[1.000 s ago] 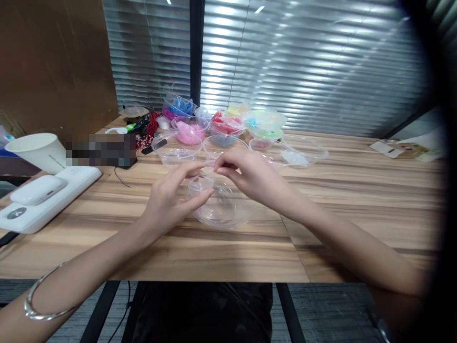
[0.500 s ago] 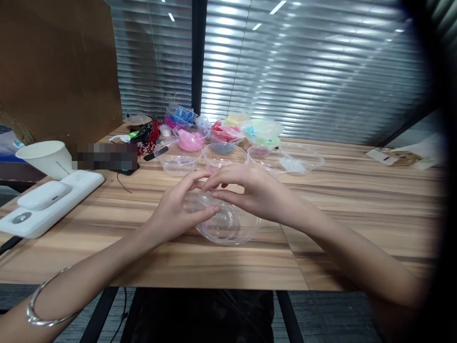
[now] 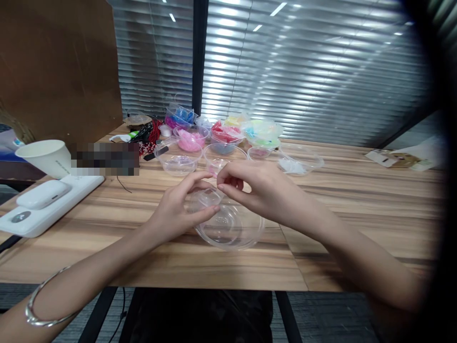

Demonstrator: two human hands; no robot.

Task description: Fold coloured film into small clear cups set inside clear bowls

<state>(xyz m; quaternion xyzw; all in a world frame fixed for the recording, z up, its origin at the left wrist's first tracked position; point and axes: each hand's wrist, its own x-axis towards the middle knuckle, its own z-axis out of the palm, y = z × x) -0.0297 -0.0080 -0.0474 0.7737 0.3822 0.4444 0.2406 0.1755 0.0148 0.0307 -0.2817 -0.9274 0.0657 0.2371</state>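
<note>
A clear round plastic container [image 3: 232, 233] lies on the wooden table in front of me. At its left rim is my left hand [image 3: 185, 202], thumb and fingers apart around a small clear plastic piece [image 3: 210, 197] at the container's upper left. My right hand [image 3: 253, 188] hovers over the container's far side, thumb and forefinger pinched together and the other fingers curled. Whatever lies between those fingertips is too small to make out.
Behind stand clear bowls [image 3: 179, 164] and bowls of pink [image 3: 191, 140], red [image 3: 224, 131] and blue material. On the left are a paper cup [image 3: 44, 157], a white power strip [image 3: 80, 183] and a white case [image 3: 43, 194]. Papers [image 3: 396, 158] lie far right.
My right hand has moved slightly right, away from my left fingertips, and its fingers have curled into a pinch. The clear container has shifted slightly right and nearer. My left hand has barely moved.
</note>
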